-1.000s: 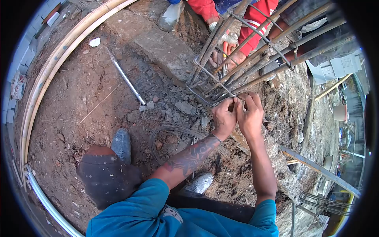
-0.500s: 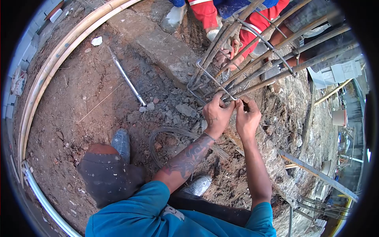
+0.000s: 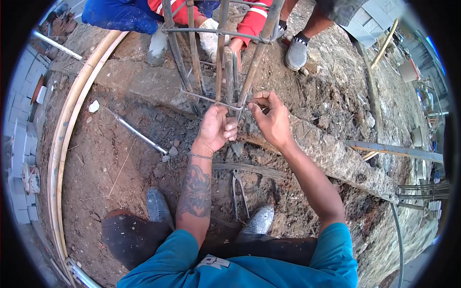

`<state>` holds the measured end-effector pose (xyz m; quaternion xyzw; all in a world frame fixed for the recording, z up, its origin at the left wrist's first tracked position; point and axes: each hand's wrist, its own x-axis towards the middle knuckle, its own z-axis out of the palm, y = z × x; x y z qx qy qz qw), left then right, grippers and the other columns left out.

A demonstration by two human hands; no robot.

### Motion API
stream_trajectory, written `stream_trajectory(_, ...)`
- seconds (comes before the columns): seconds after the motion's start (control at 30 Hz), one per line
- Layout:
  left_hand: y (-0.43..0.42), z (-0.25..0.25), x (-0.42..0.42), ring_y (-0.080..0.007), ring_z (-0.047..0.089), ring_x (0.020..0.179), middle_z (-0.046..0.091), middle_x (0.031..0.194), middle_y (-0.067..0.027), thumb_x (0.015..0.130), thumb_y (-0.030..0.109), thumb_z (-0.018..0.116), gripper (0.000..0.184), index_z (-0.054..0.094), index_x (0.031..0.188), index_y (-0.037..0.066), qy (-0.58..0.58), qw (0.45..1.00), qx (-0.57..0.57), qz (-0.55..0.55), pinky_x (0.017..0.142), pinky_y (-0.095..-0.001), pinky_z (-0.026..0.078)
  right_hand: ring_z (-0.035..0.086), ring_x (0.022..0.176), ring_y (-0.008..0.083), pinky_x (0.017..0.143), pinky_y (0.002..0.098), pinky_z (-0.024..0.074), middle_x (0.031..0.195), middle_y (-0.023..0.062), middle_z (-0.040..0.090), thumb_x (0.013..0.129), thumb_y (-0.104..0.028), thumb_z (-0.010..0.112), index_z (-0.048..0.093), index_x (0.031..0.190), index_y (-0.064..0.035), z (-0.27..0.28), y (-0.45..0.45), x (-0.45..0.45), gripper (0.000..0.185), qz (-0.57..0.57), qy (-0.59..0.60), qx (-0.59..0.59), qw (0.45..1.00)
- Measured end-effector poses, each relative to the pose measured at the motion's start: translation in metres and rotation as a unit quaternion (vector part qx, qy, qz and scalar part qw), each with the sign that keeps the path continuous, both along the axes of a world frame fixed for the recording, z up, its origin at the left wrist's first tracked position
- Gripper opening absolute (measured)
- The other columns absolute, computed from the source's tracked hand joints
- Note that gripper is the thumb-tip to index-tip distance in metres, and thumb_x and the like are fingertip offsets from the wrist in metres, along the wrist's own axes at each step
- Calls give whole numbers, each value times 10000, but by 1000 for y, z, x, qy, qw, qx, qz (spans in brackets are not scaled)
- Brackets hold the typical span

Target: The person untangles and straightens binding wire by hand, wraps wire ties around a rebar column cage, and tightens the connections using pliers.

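A cage of steel rebar (image 3: 220, 62) stands tilted in front of me, with a thin square stirrup (image 3: 204, 98) around its lower end. My left hand (image 3: 213, 128) is at the stirrup's near side, fingers curled and fingertips against the steel. To its right, my right hand (image 3: 272, 120) is beside the stirrup's corner, thumb and forefinger drawn together. Whatever lies in either pinch is too small to make out. Below my hands, a coil of thin tie wire (image 3: 249, 168) lies on the soil, with pincers (image 3: 240, 194) beside it.
A co-worker's red sleeve (image 3: 254, 21) and white glove (image 3: 210, 38) are behind the cage. Another person's shoe (image 3: 297, 53) is farther right. A metal pipe (image 3: 139, 135) lies on the dirt at left, near a long curved bamboo pole (image 3: 62, 129). A concrete ledge (image 3: 144, 89) crosses behind.
My view has turned, so the cage now appears more upright and farther left. My hands have moved apart; the left has turned over at the stirrup. The pincers have come into sight.
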<state>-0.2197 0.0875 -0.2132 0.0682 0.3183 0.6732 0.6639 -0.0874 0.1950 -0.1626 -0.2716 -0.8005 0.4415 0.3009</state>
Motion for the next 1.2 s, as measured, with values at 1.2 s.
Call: stream_trajectory(1.2,13,8,12,-32,339,416,398,563,88,985,354,372,238,496,869,186,-116,991,14,58,470,-236,317,583,637,112,600,259,482,729,64,625,771,15,658,549,942,28,-12,10,-22,203,-54,-21,41,997)
